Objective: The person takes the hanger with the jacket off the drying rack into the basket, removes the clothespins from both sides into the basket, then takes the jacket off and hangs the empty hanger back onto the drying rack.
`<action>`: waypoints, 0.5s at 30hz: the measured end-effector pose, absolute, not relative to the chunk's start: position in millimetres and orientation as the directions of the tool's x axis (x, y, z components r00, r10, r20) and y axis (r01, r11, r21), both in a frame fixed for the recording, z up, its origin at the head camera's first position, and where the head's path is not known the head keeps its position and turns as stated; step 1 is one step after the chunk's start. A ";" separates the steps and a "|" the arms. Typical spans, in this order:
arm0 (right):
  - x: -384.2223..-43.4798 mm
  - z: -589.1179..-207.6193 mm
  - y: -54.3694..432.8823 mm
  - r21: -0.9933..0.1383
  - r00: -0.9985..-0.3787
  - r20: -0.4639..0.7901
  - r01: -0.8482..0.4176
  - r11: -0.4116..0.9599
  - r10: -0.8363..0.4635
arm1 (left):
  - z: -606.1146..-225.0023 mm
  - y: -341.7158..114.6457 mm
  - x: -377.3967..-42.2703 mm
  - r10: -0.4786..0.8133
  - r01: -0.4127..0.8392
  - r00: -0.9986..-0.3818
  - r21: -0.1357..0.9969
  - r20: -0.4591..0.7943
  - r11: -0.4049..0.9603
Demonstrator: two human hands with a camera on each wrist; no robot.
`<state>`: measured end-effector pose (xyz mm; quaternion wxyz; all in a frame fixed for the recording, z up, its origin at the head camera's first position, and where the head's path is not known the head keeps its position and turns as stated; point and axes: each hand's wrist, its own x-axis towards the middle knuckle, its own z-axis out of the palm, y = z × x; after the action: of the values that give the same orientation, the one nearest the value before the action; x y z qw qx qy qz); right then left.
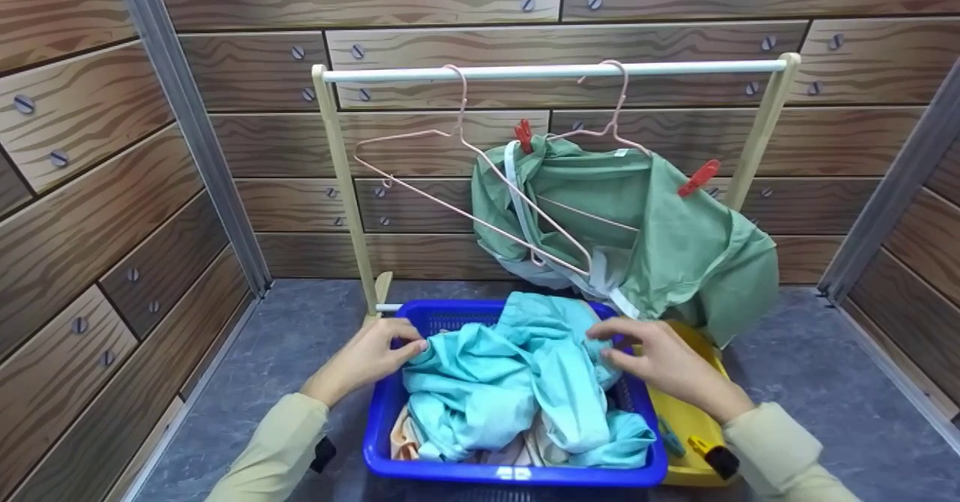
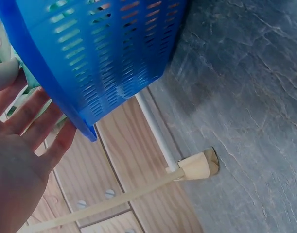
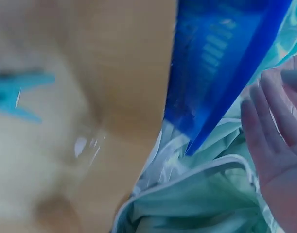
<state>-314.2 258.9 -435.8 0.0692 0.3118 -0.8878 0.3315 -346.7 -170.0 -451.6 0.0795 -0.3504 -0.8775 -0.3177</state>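
A crumpled turquoise garment (image 1: 480, 389) lies heaped in a blue plastic basket (image 1: 517, 475). At the basket's left rim my left hand (image 1: 375, 352) pinches the garment's edge between thumb and fingers. Over the opposite side is my right hand (image 1: 660, 356), its thumb and forefinger apart beside the turquoise cloth. In the right wrist view, the fingers (image 3: 272, 114) of this hand extend fairly straight near the basket's rim. Peach and pale cloth (image 1: 405, 438) shows beneath the turquoise garment.
Behind the basket stands a rack with a white rail (image 1: 540, 72). A bare pink hanger (image 1: 465, 179) and another bearing a green garment (image 1: 697, 254), with red clips (image 1: 699, 178), hang from it. A yellow basin (image 1: 686, 412) with clothespins (image 1: 671, 438) sits at the right.
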 end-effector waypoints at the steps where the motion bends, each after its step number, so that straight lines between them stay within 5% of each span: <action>1: -317.7 -436.2 258.4 -0.504 -0.784 0.367 -0.620 0.601 -0.501 | -452.0 -170.7 -346.8 0.561 0.657 -0.749 0.510 0.353 0.556; 10: -367.0 -429.9 249.4 -0.318 -0.705 0.388 -0.707 0.631 -0.594 | -451.8 -170.7 -344.5 0.551 0.613 -0.776 0.573 0.307 0.544; 15: -390.2 -438.7 250.4 -0.288 -0.730 0.297 -0.683 0.671 -0.615 | -455.5 -169.8 -341.8 0.562 0.611 -0.772 0.592 0.298 0.526</action>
<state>-390.2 250.4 -438.7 0.0878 0.3568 -0.9099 0.1927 -341.8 -169.8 -455.5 0.0349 -0.3360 -0.8727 -0.3526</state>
